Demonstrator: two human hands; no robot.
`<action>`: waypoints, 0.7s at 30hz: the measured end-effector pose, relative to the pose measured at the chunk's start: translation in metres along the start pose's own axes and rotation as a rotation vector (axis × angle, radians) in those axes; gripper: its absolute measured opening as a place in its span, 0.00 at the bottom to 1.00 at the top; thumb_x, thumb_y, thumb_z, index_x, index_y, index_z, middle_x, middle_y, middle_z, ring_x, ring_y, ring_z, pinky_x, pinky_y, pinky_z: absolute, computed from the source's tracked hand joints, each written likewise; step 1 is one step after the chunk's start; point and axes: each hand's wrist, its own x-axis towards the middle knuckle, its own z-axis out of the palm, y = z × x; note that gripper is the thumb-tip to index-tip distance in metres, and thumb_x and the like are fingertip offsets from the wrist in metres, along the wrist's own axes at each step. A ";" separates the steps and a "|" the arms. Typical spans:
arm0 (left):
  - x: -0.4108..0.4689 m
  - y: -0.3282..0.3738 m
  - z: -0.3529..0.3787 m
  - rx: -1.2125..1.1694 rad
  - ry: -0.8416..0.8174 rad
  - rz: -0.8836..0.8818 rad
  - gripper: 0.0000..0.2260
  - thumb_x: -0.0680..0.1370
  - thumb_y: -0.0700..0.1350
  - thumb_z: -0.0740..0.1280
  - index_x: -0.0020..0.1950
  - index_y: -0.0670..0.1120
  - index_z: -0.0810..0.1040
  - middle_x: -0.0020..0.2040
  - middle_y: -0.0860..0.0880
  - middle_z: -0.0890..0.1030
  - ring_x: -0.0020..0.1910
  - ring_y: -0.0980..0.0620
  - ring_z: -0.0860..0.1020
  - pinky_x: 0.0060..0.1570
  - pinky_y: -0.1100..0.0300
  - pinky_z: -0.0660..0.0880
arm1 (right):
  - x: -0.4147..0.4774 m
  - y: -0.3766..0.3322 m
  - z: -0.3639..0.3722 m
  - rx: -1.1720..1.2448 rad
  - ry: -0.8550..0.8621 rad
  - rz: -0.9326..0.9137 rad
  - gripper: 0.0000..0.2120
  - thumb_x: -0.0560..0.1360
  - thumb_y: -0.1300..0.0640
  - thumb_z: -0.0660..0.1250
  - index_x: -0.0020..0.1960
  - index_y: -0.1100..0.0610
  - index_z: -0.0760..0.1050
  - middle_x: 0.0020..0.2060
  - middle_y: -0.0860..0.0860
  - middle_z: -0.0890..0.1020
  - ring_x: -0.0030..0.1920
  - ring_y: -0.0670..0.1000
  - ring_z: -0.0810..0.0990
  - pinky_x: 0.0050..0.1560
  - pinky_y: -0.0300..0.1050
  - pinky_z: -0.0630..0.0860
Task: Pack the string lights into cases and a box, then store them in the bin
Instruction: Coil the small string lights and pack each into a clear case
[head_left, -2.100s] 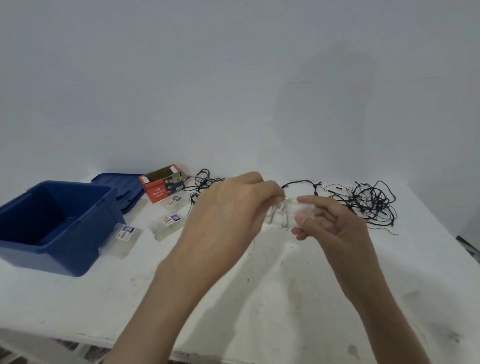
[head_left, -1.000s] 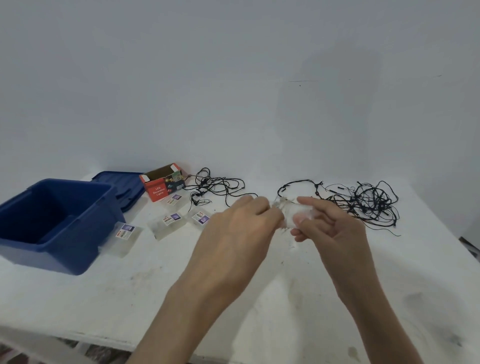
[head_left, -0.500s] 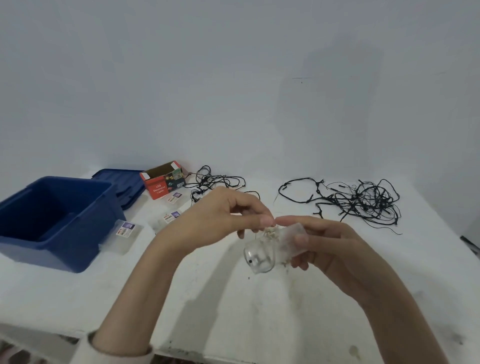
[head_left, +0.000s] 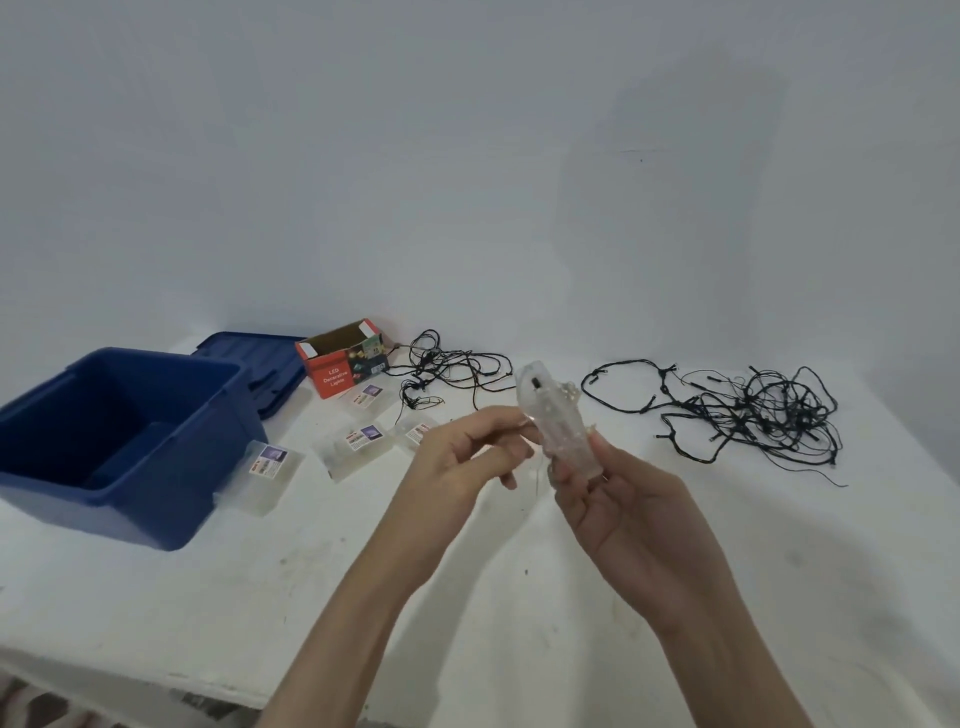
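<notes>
— We've got the clear case upright above the surface, right hand clamped round its base.
— Left hand pinches the fairy-light wire beside it; we should feed loops in slowly, no kinks.

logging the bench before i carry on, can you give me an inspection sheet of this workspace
surface: white table, scuffed and stained.
job's things: clear case with fine-wire lights in it, held tilted above the table; four labelled cases lying between the blue bin and the red box; bin open, nothing seen in the part that shows; box open.
clutter: blue lid lying behind the bin.
grips: right grip holds the clear case; left grip has its fingertips at the case's side, pinch too blurred to tell.
cables: two black string lights loose on the table, small tangle beside the red box, big tangle at the right.
surroundings: plain pale wall; nothing else seen.
</notes>
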 end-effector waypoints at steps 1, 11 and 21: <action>0.000 -0.001 -0.005 -0.030 -0.040 -0.018 0.13 0.68 0.43 0.66 0.51 0.43 0.81 0.41 0.54 0.81 0.40 0.56 0.75 0.40 0.66 0.72 | 0.004 0.003 0.002 -0.002 0.020 -0.016 0.22 0.54 0.64 0.81 0.46 0.67 0.83 0.45 0.60 0.83 0.34 0.51 0.81 0.36 0.38 0.80; 0.017 -0.016 -0.069 0.026 -0.019 -0.233 0.11 0.72 0.56 0.68 0.39 0.50 0.83 0.43 0.46 0.82 0.41 0.56 0.75 0.45 0.61 0.71 | 0.062 0.038 0.011 -0.581 0.175 -0.132 0.13 0.67 0.58 0.67 0.50 0.61 0.78 0.42 0.57 0.82 0.37 0.51 0.80 0.36 0.42 0.78; 0.023 -0.030 -0.166 0.058 -0.149 -0.408 0.09 0.75 0.51 0.66 0.47 0.49 0.84 0.42 0.55 0.83 0.41 0.63 0.76 0.43 0.68 0.73 | 0.132 0.079 0.035 -1.057 0.023 0.000 0.10 0.73 0.54 0.69 0.51 0.57 0.83 0.46 0.54 0.86 0.46 0.49 0.83 0.49 0.42 0.79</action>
